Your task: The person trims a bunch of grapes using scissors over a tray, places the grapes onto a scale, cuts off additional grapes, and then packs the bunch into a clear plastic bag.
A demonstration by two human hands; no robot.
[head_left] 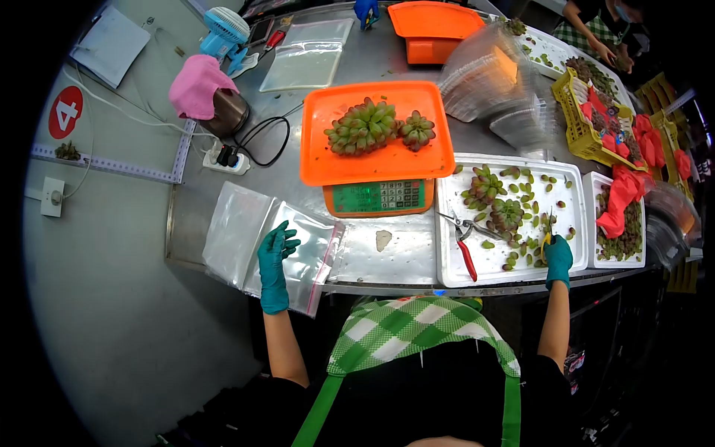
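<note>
My left hand (274,270), in a teal glove, hovers over or rests on clear plastic bags (237,231) at the table's front left. Its fingers are apart and hold nothing. In my gloved right hand (559,262) are small yellow-handled scissors (547,240), blades pointing away from me, above a white foam tray (447,277). Loose succulent leaves (529,200) and two succulent rosettes (506,214) lie in that tray. Red-handled pruning shears (467,257) lie at its left side. Two more rosettes, one a large cluster (363,128), sit on an orange scale (316,167).
Behind stand a second orange scale (436,18) and stacked clear plastic covers (477,82). To the right are a yellow crate (577,134) and a smaller foam box (622,261). A blue fan (223,30), pink cloth (201,86) and power strip (227,162) stand left. Another person (596,30) works far right.
</note>
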